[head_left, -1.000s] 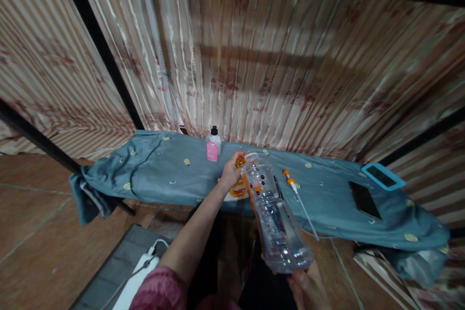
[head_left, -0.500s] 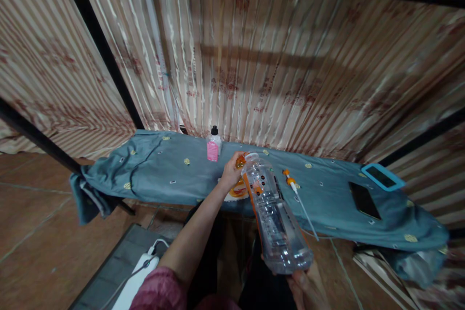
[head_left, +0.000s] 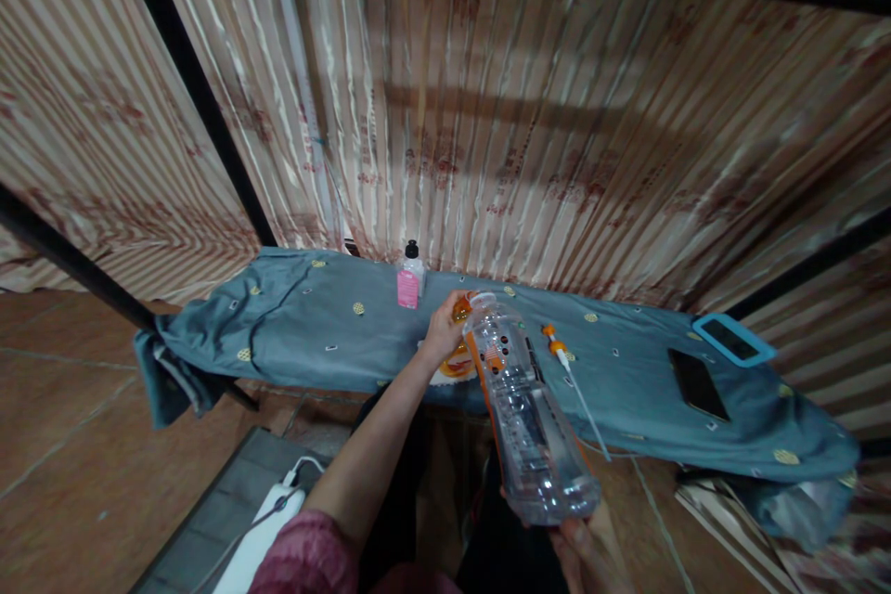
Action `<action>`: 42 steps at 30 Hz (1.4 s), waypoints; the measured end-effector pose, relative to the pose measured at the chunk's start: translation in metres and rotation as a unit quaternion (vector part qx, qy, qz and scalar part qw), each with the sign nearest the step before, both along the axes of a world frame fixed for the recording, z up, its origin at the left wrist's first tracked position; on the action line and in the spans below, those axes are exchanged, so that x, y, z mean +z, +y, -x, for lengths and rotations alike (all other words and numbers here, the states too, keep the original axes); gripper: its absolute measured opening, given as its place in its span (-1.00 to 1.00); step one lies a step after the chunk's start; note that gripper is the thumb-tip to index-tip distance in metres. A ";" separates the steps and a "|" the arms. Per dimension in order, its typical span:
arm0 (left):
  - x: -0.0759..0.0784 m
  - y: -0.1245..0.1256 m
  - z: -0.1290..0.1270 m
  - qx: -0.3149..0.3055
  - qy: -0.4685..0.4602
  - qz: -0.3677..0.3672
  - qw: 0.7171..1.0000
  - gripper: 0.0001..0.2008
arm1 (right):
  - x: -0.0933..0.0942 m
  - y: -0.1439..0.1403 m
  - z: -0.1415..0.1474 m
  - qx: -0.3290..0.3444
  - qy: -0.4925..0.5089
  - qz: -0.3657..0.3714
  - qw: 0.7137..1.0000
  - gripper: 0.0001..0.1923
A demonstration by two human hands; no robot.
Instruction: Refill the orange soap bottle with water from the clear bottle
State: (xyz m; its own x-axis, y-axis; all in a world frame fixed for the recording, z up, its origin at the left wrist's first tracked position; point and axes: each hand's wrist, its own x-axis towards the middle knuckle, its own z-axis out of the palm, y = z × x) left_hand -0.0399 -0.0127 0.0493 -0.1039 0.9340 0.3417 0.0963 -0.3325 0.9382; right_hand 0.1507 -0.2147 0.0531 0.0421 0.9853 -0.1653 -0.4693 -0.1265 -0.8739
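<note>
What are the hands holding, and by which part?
The right hand holds the large clear bottle by its base; the left hand grips an amber container near its top.

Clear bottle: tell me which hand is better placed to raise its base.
Probably the right hand: it holds the clear bottle by its base, while the left hand is at the mouth end, gripping an orange container.

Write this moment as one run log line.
left hand: holding amber container; right hand: holding clear bottle base; bottle: tilted, neck at container; orange pump: on cloth
</note>
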 end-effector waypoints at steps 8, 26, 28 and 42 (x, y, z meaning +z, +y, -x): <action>-0.002 0.001 0.000 0.002 -0.004 -0.002 1.000 -0.63 | 0.003 0.000 0.003 -0.010 0.008 0.009 1.000 -0.15; -0.003 0.002 0.001 0.009 0.014 -0.006 1.000 -0.65 | -0.003 0.000 0.000 -0.003 0.037 -0.001 0.999 -0.22; -0.002 0.001 0.001 0.011 0.014 -0.008 1.000 -0.65 | -0.002 -0.001 0.001 -0.006 0.036 -0.003 0.999 -0.25; -0.005 0.002 0.001 0.006 0.008 -0.005 1.000 -0.64 | -0.002 -0.001 -0.001 -0.003 0.035 -0.003 0.999 -0.37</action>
